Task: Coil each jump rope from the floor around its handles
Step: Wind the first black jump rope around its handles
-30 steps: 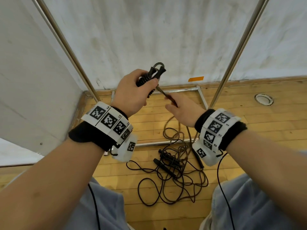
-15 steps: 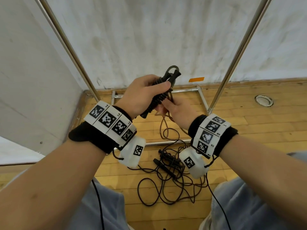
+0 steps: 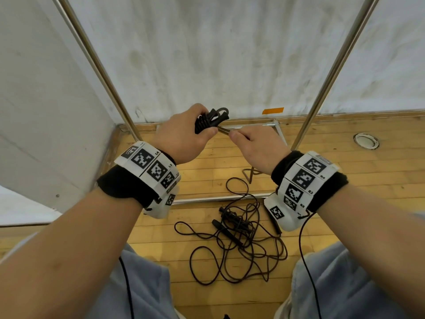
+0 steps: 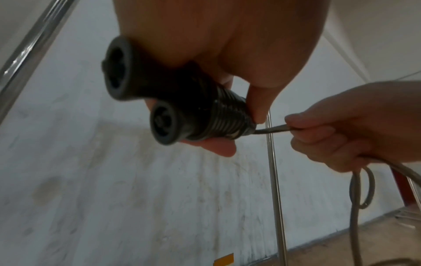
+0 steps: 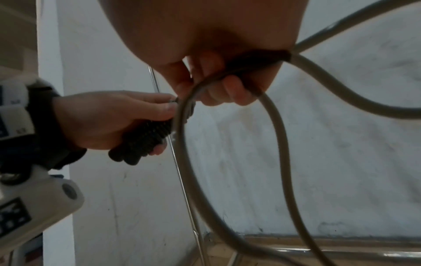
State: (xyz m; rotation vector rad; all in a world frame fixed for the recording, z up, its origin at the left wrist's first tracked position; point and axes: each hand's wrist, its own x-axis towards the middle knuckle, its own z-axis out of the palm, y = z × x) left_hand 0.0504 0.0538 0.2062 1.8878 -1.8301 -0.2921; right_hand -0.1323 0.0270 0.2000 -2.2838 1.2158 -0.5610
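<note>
My left hand (image 3: 184, 134) grips a pair of black jump rope handles (image 3: 208, 120) held side by side, with several turns of cord wound tightly round them (image 4: 227, 118). A short taut stretch of that cord (image 3: 224, 130) runs to my right hand (image 3: 257, 143), which pinches it close beside the handles. From the right hand the loose cord (image 5: 227, 180) hangs down in a loop toward the floor. Other jump ropes (image 3: 239, 240) lie in a dark tangle on the wooden floor below my hands, with black handles (image 3: 227, 229) among the cords.
Two slanted metal poles (image 3: 103, 72) (image 3: 331, 72) rise from a metal frame (image 3: 218, 199) on the wooden floor (image 3: 345, 180) against a white wall. A round metal floor fitting (image 3: 366, 141) sits at the right. My knees in light trousers (image 3: 340, 284) flank the tangle.
My right hand came in under the handles, then swung out to the right with the cord, laying another turn. The left hand kept its grip and tilted the handles flatter.
</note>
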